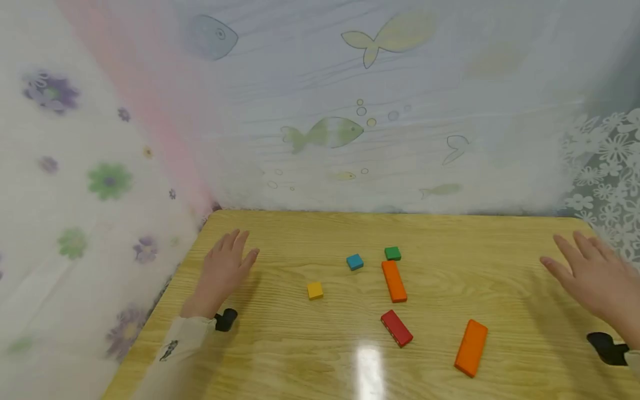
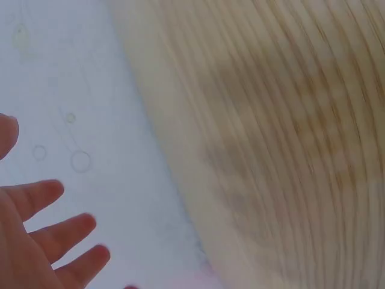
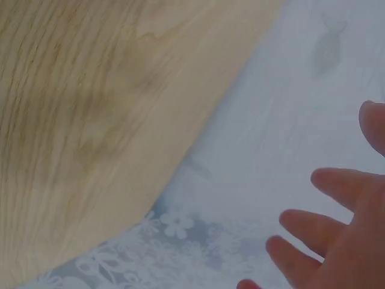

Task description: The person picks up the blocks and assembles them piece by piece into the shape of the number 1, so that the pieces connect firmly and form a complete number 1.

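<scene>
Over the left side of the table my left hand (image 1: pixel 224 269) is held out with fingers extended, holding nothing. My right hand (image 1: pixel 596 277) is over the table's right side, its fingers spread and nothing in them. Between the hands lie several small blocks: a yellow square block (image 1: pixel 315 290), a blue one (image 1: pixel 355 262) and a green one (image 1: pixel 392 253). One long orange block (image 1: pixel 394 281) lies just in front of the green one. A red block (image 1: pixel 396 328) lies nearer, and another orange block (image 1: pixel 471 348) is at the near right. Both wrist views show spread fingers above the table edge.
The wooden table (image 1: pixel 280 355) has light grain and a bright reflection at its near middle. Behind it hangs a pale curtain (image 1: pixel 300 83) with fish drawings. Flowered fabric (image 1: pixel 75 222) borders the left side, and white floral lace (image 1: pixel 607 172) the right.
</scene>
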`<state>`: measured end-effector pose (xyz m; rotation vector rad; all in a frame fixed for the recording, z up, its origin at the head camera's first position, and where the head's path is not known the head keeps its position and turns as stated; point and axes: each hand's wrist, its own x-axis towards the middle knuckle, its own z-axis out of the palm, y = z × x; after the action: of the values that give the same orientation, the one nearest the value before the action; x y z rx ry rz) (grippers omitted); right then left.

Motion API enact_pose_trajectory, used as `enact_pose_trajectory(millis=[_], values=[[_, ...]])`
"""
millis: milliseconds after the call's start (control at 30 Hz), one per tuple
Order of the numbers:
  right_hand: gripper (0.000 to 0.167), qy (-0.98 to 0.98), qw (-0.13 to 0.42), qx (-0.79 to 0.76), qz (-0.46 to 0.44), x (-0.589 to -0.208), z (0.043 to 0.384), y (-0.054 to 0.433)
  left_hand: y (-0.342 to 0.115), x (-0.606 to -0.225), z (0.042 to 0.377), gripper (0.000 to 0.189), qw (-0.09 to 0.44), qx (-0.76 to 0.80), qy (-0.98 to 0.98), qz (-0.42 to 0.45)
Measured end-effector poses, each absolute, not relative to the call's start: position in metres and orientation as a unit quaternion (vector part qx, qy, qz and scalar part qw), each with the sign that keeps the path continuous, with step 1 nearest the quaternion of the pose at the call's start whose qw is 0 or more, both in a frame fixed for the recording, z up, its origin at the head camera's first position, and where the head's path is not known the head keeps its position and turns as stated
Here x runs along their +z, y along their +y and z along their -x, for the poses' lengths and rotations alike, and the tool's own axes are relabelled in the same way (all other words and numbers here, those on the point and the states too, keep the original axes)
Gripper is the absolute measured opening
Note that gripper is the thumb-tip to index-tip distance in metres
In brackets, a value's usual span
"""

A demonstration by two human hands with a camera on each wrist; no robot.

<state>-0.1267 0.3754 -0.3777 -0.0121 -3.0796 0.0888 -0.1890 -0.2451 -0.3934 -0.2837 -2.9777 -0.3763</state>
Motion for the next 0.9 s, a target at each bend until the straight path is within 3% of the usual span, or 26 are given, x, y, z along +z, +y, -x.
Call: enact_pose_trajectory(millis=[333, 900], values=[[0.065, -0.981, -0.053, 0.175, -0.057, -0.376, 0.116, 0.337, -0.189, -0.397, 0.168, 0.060, 0.040, -0.261, -0.954, 0.142], [0.054, -0.925, -0.052, 0.373, -0.053, -0.402, 0.113, 0.248, -0.098, -0.410, 0.162, 0.046, -0.014, -0.402, -0.900, 0.167]])
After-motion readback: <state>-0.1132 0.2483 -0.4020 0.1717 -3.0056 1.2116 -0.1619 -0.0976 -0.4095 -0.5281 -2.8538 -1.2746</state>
